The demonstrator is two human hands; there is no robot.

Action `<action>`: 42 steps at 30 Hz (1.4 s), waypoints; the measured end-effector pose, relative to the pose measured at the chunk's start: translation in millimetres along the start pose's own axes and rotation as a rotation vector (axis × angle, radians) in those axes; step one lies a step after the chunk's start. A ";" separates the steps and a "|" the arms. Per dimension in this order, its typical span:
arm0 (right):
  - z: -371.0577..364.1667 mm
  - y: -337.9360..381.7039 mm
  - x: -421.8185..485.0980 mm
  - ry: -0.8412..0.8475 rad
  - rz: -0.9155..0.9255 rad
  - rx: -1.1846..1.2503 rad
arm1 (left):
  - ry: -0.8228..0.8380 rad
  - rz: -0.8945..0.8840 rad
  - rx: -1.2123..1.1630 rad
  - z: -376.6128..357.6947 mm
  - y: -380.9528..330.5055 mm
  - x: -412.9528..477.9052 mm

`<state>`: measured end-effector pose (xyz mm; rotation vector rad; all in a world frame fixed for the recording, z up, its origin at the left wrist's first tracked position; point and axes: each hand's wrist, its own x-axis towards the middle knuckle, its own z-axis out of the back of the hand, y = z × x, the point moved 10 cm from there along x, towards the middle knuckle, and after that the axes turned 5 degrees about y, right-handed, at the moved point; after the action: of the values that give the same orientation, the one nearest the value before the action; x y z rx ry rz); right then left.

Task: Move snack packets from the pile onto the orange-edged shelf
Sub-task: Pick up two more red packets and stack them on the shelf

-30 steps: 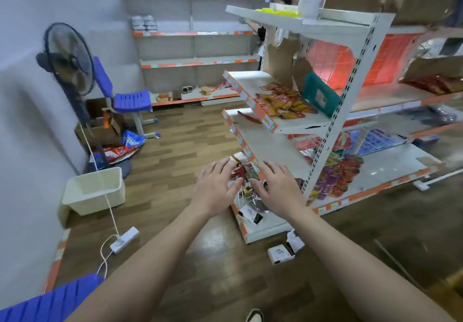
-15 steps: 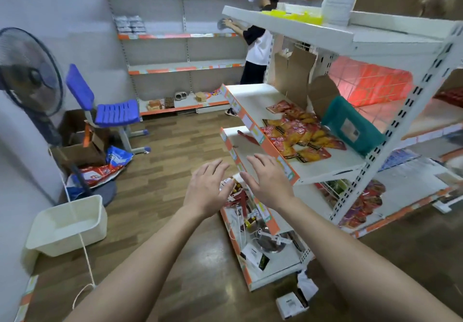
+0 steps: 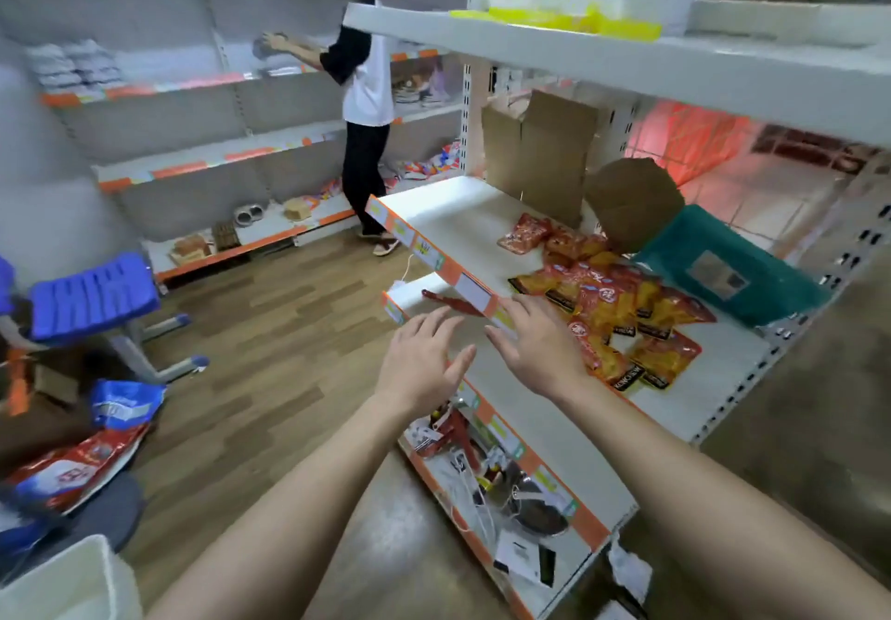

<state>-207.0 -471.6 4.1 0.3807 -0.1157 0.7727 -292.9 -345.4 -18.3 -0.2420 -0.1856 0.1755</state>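
snack packets (image 3: 622, 311): shiny, crinkly plastic | orange-edged shelf (image 3: 463, 217): smooth white painted metal, matt | floor (image 3: 270, 320): wood-look boards with a soft shine | cardboard box (image 3: 554, 151): brown, dull, papery | blue chair (image 3: 91, 296): hard ribbed plastic seat, grey metal legs | white tub (image 3: 62, 576): smooth plastic | big bag (image 3: 72, 470) on the floor: glossy plastic

Red-orange snack packets (image 3: 622, 315) — loose overlapping pile, lying flat on white orange-edged shelf (image 3: 463, 224)
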 end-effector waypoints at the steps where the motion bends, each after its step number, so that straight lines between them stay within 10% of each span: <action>1: -1.9 -1.4 8.9 -0.002 -0.037 0.003 | -0.001 -0.038 0.001 0.8 6.1 12.2; 19: 9.5 -122.6 115.6 -0.099 -0.475 -0.036 | 0.135 -0.364 -0.096 -34.3 -4.7 221.1; 42: -27.0 -198.4 155.2 -0.022 -0.788 0.101 | 0.273 -0.194 -0.298 -87.0 -0.6 357.7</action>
<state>41.5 -488.6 -41.7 0.4855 0.0559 -0.0048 71.1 -295.8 -43.6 -0.5381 0.0378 -0.0801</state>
